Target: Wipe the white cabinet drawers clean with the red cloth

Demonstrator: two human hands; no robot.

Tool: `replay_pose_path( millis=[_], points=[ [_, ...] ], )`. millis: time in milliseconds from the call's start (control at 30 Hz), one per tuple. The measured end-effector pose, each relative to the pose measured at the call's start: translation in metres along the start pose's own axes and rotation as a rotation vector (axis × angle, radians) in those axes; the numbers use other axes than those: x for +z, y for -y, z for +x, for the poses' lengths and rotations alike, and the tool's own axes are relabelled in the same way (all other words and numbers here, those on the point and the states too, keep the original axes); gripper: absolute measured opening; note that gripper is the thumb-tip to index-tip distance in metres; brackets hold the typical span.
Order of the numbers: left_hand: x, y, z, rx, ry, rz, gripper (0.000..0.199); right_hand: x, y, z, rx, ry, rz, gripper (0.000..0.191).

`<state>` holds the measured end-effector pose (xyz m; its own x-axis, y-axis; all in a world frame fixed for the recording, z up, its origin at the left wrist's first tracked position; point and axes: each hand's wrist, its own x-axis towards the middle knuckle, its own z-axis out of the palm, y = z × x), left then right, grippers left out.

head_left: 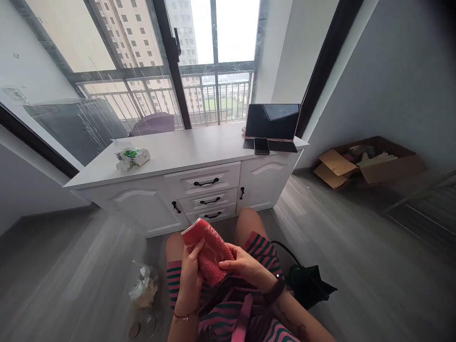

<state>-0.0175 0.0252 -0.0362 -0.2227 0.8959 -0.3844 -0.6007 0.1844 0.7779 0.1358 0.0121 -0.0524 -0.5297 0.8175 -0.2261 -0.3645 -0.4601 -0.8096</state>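
A red fluffy cloth piece (213, 254) with a white edge at its upper left end is held over my lap. My left hand (192, 268) grips its left side, thumb on top and fingers hidden underneath. On the right side, my right hand (244, 263) pinches the cloth, with the thumb on the upper face and the fingers behind. The cloth is tilted, its white-edged end toward the cabinet.
A white cabinet (199, 142) stands ahead, bearing a tissue pack (133, 157), a tablet (273, 122) and a phone (261, 146). An open cardboard box (388, 175) lies right, a black bag (309, 285) beside me, and a plastic bag (144, 286) on the left floor.
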Motion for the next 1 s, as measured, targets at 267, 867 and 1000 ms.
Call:
replay_pose_path(
  millis=[267,867,1000],
  points=[
    [0.003,-0.002,-0.008,-0.076,-0.058,-0.045,0.029,0.002,-0.011,0.014,-0.162,-0.015,-0.149,0.054],
    [-0.012,0.005,0.003,0.049,-0.184,0.067,0.057,0.015,-0.019,0.032,-0.004,-0.018,0.204,0.044],
    [-0.013,0.014,0.009,0.101,-0.143,0.207,0.069,0.01,-0.022,0.031,0.005,-0.008,0.24,0.048]
  ],
)
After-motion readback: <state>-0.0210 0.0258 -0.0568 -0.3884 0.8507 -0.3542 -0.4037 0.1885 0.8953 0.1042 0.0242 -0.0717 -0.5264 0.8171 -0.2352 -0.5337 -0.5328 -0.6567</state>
